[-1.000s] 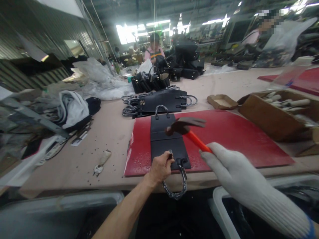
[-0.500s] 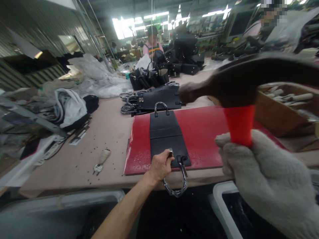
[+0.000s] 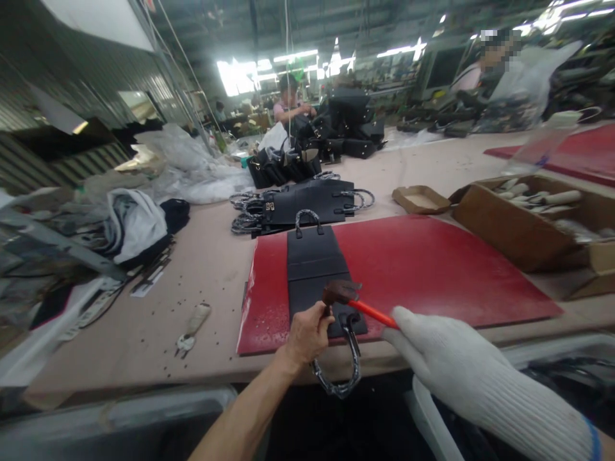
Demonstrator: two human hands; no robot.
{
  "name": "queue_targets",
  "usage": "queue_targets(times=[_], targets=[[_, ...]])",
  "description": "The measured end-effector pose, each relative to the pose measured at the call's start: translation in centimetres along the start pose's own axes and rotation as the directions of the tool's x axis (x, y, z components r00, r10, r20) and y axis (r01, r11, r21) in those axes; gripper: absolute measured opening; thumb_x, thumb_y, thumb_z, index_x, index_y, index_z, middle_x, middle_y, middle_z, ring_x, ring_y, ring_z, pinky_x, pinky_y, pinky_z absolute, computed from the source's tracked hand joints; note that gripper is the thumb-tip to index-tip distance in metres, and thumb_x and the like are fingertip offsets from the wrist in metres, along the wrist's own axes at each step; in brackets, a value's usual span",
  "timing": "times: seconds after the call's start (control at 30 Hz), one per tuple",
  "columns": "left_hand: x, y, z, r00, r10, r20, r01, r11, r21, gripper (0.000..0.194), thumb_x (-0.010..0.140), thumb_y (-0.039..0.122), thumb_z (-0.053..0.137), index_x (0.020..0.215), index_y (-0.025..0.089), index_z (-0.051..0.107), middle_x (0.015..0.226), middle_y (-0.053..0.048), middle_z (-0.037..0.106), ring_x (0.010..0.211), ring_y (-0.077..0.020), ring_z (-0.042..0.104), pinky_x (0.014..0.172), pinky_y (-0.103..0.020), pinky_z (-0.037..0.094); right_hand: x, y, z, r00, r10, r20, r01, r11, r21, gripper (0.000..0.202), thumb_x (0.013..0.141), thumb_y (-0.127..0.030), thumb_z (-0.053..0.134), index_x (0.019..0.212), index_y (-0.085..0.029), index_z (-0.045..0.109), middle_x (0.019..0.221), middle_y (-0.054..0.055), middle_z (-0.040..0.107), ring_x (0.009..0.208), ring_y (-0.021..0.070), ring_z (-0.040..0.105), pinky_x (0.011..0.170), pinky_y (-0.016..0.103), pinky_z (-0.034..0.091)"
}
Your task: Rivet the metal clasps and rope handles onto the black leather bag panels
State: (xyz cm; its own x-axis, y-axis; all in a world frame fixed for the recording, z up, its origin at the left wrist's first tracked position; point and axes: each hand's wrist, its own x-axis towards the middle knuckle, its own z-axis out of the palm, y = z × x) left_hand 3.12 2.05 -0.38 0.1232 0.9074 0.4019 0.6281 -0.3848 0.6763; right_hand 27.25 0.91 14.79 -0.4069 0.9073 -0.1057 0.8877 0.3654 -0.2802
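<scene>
A black bag panel (image 3: 314, 256) lies flat on a red board (image 3: 423, 269). Each end of the panel carries a handle in clear wrap; the near handle (image 3: 336, 389) hangs over the table edge. My bare left hand (image 3: 307, 333) pinches a short metal punch upright on the panel's near end, beside the handle tab. Most of the punch is hidden by fingers and hammer. My right hand (image 3: 432, 342), in a white knit glove, grips the red handle of a claw hammer (image 3: 342, 292). The hammer's head is at the punch's top.
More black panels with wrapped handles (image 3: 307, 202) lie behind the board. A cardboard box (image 3: 509, 224) of white pieces stands right, near a small carton (image 3: 420, 200). A pair of pliers (image 3: 192, 330) and scattered dark bits lie left. Co-workers sit beyond black bags (image 3: 350, 115).
The hammer has swung down from high on the right to the punch in my left hand. My left hand has kept its place on the panel.
</scene>
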Motion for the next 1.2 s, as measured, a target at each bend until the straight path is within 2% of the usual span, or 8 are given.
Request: queue_targets(times=[0.13,0.33,0.47,0.73,0.8,0.9,1.03,1.2], targets=[[0.1,0.1,-0.2,1.0,-0.02,0.002,0.02,1.0,-0.018,0.013,0.094,0.014,0.055,0.101,0.023,0.061,0.09,-0.005,0.076,0.083,-0.0203,0.076,0.077,-0.028,0.059,2.5,1.6,1.9,0.986,0.105,-0.131,-0.08,0.98,0.182,0.025,0.1,-0.039,0.041,0.085,-0.024,0.053,0.076,0.007,0.068,0.072,0.024,0.067,0.062,0.031,0.037],[0.3,0.2,-0.6,1.0,0.009,-0.013,-0.01,1.0,-0.02,0.012,0.094,0.014,0.056,0.102,0.022,0.061,0.09,-0.005,0.076,0.084,-0.0205,0.077,0.076,-0.028,0.06,7.4,2.6,6.6,0.969,0.231,0.088,-0.245,0.84,0.485,0.031,0.099,-0.04,0.042,0.074,-0.023,0.05,0.057,-0.002,0.054,0.049,0.0152,0.054,0.049,0.026,0.036],[0.1,0.3,-0.7,1.0,0.002,-0.008,-0.002,1.0,-0.024,0.01,0.096,0.016,0.056,0.102,0.022,0.061,0.092,-0.005,0.077,0.085,-0.0195,0.076,0.078,-0.028,0.059,9.5,2.5,7.8,0.948,0.303,0.102,-0.317,0.853,0.415,0.026,0.099,-0.041,0.048,0.086,-0.02,0.057,0.067,0.002,0.063,0.055,0.0161,0.06,0.055,0.026,0.041],[0.0,0.0,-0.8,1.0,-0.008,-0.028,0.006,0.997,-0.075,0.011,0.095,0.017,0.057,0.104,0.022,0.063,0.093,-0.004,0.077,0.084,-0.0171,0.076,0.078,-0.025,0.059,10.9,3.9,6.5,0.898,0.44,0.024,-0.441,0.893,0.093,0.04,0.1,-0.041,0.047,0.119,-0.01,0.062,0.109,0.024,0.069,0.1,0.0365,0.069,0.083,0.044,0.048],[0.1,0.0,-0.8,0.999,-0.001,-0.033,-0.002,0.996,-0.088,0.012,0.095,0.016,0.057,0.104,0.021,0.063,0.092,-0.004,0.077,0.083,-0.0164,0.076,0.076,-0.024,0.058,10.6,3.5,6.5,0.92,0.384,-0.078,-0.384,0.923,0.015,0.044,0.101,-0.039,0.045,0.127,-0.008,0.06,0.121,0.027,0.065,0.109,0.0403,0.065,0.089,0.05,0.047],[0.0,0.1,-0.9,1.0,0.004,-0.031,-0.006,0.997,-0.083,0.012,0.094,0.016,0.058,0.103,0.021,0.065,0.09,-0.004,0.077,0.079,-0.016,0.075,0.074,-0.024,0.058,10.3,2.3,7.8,0.963,0.028,-0.269,-0.044,0.998,-0.054,0.05,0.098,-0.04,0.053,0.138,-0.009,0.058,0.14,0.024,0.058,0.127,0.04,0.056,0.106,0.053,0.042],[0.4,0.4,-0.9,0.994,-0.107,-0.01,0.104,0.98,-0.172,0.008,0.093,0.021,0.062,0.098,0.021,0.068,0.087,-0.004,0.077,0.078,-0.017,0.075,0.074,-0.025,0.059,10.2,1.1,11.2,0.929,-0.307,-0.208,0.319,0.947,0.024,0.058,0.092,-0.033,0.063,0.146,-0.013,0.057,0.157,0.018,0.05,0.146,0.0394,0.042,0.123,0.056,0.03],[2.4,0.1,-2.5,0.829,-0.552,-0.09,0.385,0.68,-0.624,0.027,0.094,0.045,0.066,0.1,0.019,0.061,0.086,-0.004,0.076,0.071,-0.0186,0.076,0.071,-0.033,0.065,10.0,0.9,12.4,0.94,-0.311,-0.139,0.319,0.947,0.04,0.065,0.091,-0.031,0.066,0.152,-0.014,0.054,0.164,0.016,0.043,0.154,0.0422,0.03,0.128,0.062,0.019]])
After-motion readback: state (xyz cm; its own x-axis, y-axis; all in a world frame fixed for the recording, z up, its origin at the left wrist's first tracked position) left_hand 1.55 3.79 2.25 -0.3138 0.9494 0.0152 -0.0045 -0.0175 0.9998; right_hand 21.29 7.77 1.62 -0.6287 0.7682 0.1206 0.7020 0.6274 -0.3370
